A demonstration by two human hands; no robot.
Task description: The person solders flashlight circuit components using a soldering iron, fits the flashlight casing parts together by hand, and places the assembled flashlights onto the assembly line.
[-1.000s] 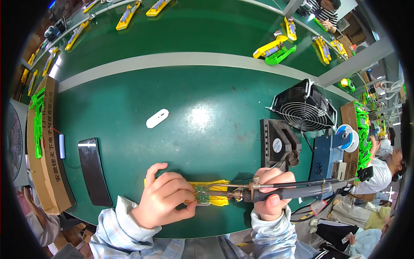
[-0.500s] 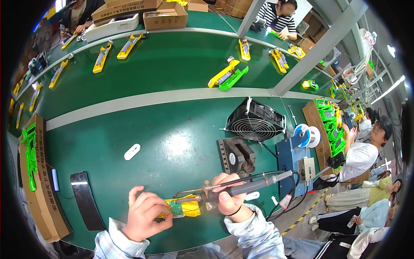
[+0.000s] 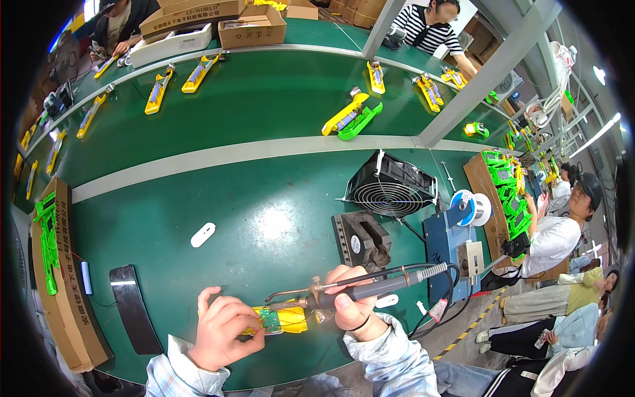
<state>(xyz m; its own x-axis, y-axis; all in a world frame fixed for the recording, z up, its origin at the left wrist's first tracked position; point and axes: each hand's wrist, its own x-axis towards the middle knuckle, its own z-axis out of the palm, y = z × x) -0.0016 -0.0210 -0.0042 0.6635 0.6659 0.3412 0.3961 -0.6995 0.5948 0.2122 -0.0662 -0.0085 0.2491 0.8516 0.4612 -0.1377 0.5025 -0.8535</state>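
Note:
My right hand (image 3: pixel 354 301) is closed round the grey handle of a soldering iron (image 3: pixel 377 287), which has a thin metal tube running alongside it. The iron points left, its tip over a small green circuit board (image 3: pixel 270 321). That board lies on a yellow plastic housing (image 3: pixel 294 320) near the table's front edge. At the board's left side my left hand (image 3: pixel 228 331) is closed in a pinch, thumb against forefinger. What the pinch holds is hidden by the fingers. Whether the iron's tip touches the board is too small to tell.
A black fan (image 3: pixel 391 185), a dark metal block (image 3: pixel 362 239) and a blue solder station (image 3: pixel 453 248) with a solder reel (image 3: pixel 471 208) stand right. Left are a black panel (image 3: pixel 135 308) and cardboard box (image 3: pixel 79 298). Yellow housings (image 3: pixel 157 91) lie along the belt (image 3: pixel 264 99).
Housings on the belt have shifted slightly right. The soldering iron's tip has lifted very slightly; my left hand holds its place. Across the belt, the person in stripes has stretched an arm rightward.

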